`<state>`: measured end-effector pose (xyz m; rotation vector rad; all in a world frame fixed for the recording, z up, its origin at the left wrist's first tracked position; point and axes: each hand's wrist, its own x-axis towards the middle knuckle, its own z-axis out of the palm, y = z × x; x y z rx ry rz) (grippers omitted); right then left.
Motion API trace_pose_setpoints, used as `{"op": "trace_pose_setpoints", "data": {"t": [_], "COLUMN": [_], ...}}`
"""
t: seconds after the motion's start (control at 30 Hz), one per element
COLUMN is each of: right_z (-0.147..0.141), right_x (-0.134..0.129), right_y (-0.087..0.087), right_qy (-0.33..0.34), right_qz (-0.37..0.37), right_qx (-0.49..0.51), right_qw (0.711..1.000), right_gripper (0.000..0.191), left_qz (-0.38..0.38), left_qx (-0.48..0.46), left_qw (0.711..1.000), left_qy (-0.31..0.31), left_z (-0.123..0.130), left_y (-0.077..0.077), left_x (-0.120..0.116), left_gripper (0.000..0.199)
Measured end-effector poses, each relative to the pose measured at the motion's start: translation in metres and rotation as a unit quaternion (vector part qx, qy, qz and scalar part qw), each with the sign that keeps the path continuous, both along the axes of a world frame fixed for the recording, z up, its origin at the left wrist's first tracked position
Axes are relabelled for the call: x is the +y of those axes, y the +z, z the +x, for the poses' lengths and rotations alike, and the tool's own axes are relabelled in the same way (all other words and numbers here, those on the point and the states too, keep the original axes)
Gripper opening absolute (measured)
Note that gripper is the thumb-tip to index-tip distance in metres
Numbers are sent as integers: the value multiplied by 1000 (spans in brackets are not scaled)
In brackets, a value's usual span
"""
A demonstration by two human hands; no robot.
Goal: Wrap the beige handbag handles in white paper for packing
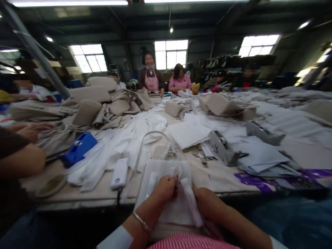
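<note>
A beige bag (158,152) with a long strap lies at the table's front edge, its lower part under white wrapping sheet (168,211). My left hand (167,188), with a bracelet at the wrist, is closed over the middle of the sheet, its fingers pinched together; what lies between them is too small to make out. At the sheet's right side, my right hand (204,200) grips the folded white edge, its fingertips partly hidden. The sheet hangs toward my striped top.
A white power bank (119,174) with a cable, a blue tape dispenser (81,148) and grey dispensers (223,148) stand around. White sheets (189,131) and beige bags (88,112) are piled beyond. A person's arm (23,162) is at left; others sit opposite.
</note>
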<state>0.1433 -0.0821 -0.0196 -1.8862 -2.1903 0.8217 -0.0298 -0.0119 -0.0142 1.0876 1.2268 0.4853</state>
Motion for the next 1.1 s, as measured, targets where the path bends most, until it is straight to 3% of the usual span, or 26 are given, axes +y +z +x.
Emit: {"op": "trace_pose_setpoints", "data": {"t": [0.1, 0.27, 0.33, 0.5, 0.57, 0.7, 0.9, 1.0, 1.1], "right_z": [9, 16, 16, 13, 13, 12, 2, -5, -12], "right_x": [1, -11, -15, -24, -27, -33, -32, -26, -19], "right_y": [-2, 3, 5, 5, 5, 10, 19, 14, 5], "right_qy": [32, -57, -70, -21, 8, 42, 119, 90, -18], "right_qz": [-28, 31, 39, -70, -48, 26, 44, 93, 93], "right_qx": [77, -8, 66, 283, 272, 127, 51, 77, 163], "right_qw": [996, 998, 995, 956, 961, 991, 991, 989, 982], "right_gripper": [26, 16, 18, 50, 44, 23, 25, 23, 29], "left_qz": [3, 21, 27, 70, 93, 160, 176, 182, 202], "left_qx": [8, 15, 19, 47, 59, 114, 160, 165, 186], "left_qw": [1000, 1000, 999, 996, 993, 979, 967, 965, 957], "left_qy": [13, 5, -3, -24, -31, -61, -88, -95, -92], "left_z": [0, -1, 0, 0, -1, -2, -1, -3, -6], "left_y": [0, -6, -5, -1, 0, -2, -6, -5, -2], "left_x": [-2, -3, -2, -1, -1, 1, 3, 2, 2], "left_gripper": [37, 40, 40, 37, 38, 42, 46, 46, 42]}}
